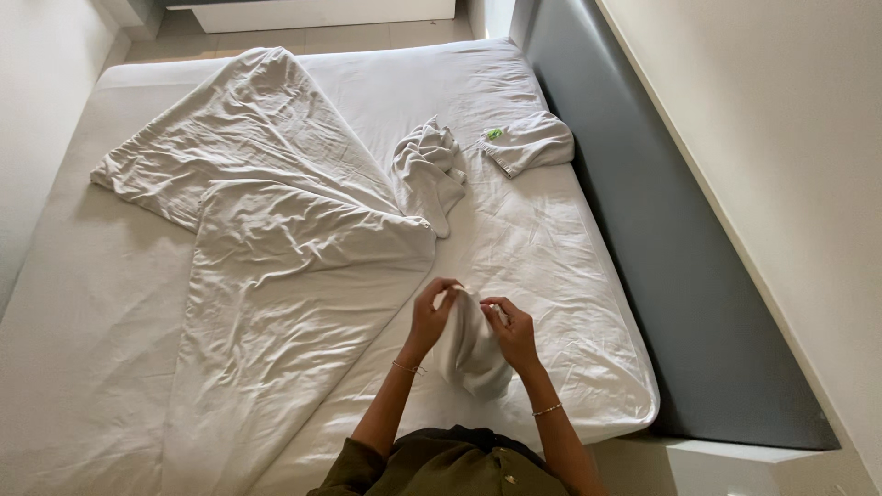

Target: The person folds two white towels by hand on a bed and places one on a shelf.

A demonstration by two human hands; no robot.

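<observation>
**Two hands holding a white cloth over a bed**

The left hand [430,312] and right hand [512,329] each pinch the upper edge of a small white cloth [470,354], fingers pressed together on the fabric. The cloth hangs down between the wrists, above the near edge of the mattress [570,276]. A rumpled duvet [276,248] lies spread across the bed's left and centre, its folded corner just beyond the hands. Farther off, a crumpled towel [428,170] lies near a folded pillowcase [533,142], beside the grey headboard [680,276].
</observation>
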